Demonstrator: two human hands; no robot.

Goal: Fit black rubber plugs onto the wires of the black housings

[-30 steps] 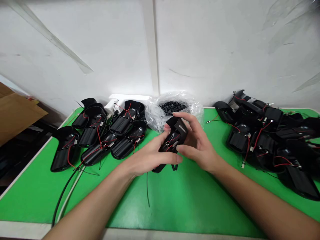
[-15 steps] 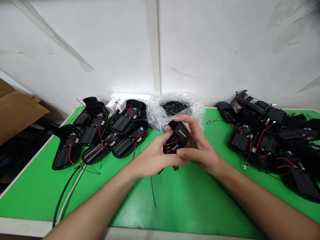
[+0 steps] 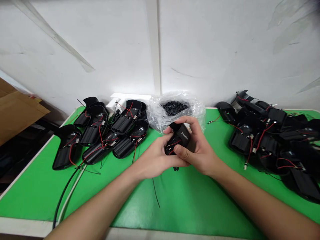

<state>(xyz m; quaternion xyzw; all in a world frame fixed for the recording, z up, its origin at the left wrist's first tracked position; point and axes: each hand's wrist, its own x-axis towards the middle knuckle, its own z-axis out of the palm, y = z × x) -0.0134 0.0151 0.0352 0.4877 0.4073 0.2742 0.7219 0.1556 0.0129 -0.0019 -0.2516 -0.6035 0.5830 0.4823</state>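
Housing (image 3: 184, 133) at frame centre, left hand (image 3: 158, 156) gripping it, right hand (image 3: 201, 151) pinching its top and side. Open-faced, so probably mid-work. Left pile (image 3: 122, 124) at ten o'clock, right pile (image 3: 268, 141) at three; can't tell which is done.

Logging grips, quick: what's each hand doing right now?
Left hand: closed, holding the white-lettered, curved black plastic housing.
Right hand: closed, holding the same housing.
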